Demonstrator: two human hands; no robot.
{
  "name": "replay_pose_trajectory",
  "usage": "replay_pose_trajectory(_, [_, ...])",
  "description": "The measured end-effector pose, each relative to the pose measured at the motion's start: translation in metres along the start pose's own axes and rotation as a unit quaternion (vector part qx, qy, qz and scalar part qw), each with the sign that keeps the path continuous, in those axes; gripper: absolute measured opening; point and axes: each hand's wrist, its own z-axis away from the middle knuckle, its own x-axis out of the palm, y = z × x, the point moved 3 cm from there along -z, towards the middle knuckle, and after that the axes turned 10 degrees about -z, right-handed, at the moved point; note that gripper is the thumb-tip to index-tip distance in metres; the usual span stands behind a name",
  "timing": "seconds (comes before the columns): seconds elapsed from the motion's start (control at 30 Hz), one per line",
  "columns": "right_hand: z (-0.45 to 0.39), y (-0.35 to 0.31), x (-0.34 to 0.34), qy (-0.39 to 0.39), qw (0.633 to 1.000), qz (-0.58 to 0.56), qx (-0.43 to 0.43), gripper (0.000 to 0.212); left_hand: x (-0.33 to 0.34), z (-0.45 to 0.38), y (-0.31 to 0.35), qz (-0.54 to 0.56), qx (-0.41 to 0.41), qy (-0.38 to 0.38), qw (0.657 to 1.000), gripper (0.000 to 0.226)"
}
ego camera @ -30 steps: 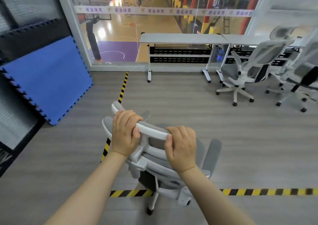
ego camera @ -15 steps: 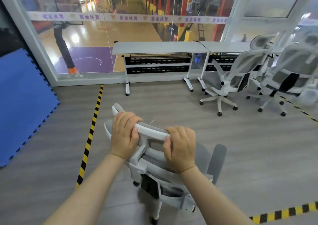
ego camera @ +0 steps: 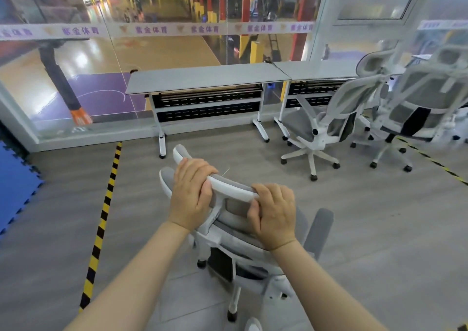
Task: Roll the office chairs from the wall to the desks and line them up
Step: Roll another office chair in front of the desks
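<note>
The left hand (ego camera: 191, 193) is curled over the headrest (ego camera: 229, 185) of a grey office chair (ego camera: 243, 239), fingers wrapped across its top bar; the right hand (ego camera: 274, 214) grasps the same bar just beside it, thumb tucked underneath. The chair stands on the grey floor (ego camera: 379, 229) in front of the person, facing the left desk (ego camera: 205, 77). A second ago the striped floor tape (ego camera: 101, 224) ran right under the chair and the desk lay well ahead — now the tape is off to the left and the desk's near edge is close, so the chair has been rolled most of the way. Two other chairs (ego camera: 326, 117) already sit near the right desk (ego camera: 316, 68); this one likely goes to the open spot at the left desk — a short push remains.
</note>
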Motion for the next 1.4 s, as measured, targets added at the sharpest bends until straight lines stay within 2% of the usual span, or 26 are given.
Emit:
replay_pose_trajectory(0.33, [-0.115, 0.139, 0.066, -0.051, 0.998, -0.026, -0.026, 0.027, 0.113, -0.134, -0.045, -0.023, -0.013, 0.018, 0.999, 0.032])
replay_pose_trajectory(0.57, [-0.200, 0.231, 0.115, -0.074, 0.996, -0.050, -0.009, 0.029, 0.197, -0.219, -0.084, -0.063, -0.032, 0.054, 0.996, 0.033])
replay_pose_trajectory(0.77, [-0.272, 0.302, 0.175, -0.058, 0.995, -0.071, 0.042, 0.030, 0.263, -0.299, -0.127, -0.083, -0.037, 0.077, 0.993, 0.035])
replay_pose_trajectory(1.13, [-0.397, 0.407, 0.275, -0.071, 0.991, -0.098, 0.059, 0.023, 0.360, -0.434, -0.216, -0.092, -0.038, 0.062, 0.993, 0.035])
replay_pose_trajectory(1.27, [-0.434, 0.436, 0.311, -0.080, 0.990, -0.091, 0.068, 0.028, 0.390, -0.470, -0.249, -0.105, -0.054, 0.042, 0.992, 0.036])
replay_pose_trajectory(1.4, [-0.469, 0.466, 0.346, -0.089, 0.988, -0.103, 0.067, 0.029, 0.415, -0.507, -0.277, -0.108, -0.064, 0.054, 0.991, 0.036])
